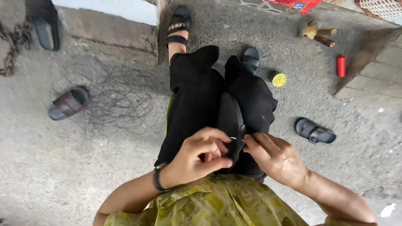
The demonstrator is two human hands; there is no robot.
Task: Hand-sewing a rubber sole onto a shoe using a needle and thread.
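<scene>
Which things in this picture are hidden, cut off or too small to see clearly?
- Head view: the black sandal on the lap is partly covered by the left hand and right hand.
- Head view: the thin needle-like thing between the fingertips is too small to identify.
- Head view: the red package and the woven basket are cut off by the top edge.

The floor was rough grey concrete, worn and speckled, filling most of the frame. Along the upper left ran a low concrete ledge under a pale painted wall. At the far left edge a rusty chain lay coiled. A tangle of thin dark wire spread over the ground left of centre. At the upper right, a shallow step dropped to paler paving slabs. Daylight was even and soft, with faint shadows.
</scene>
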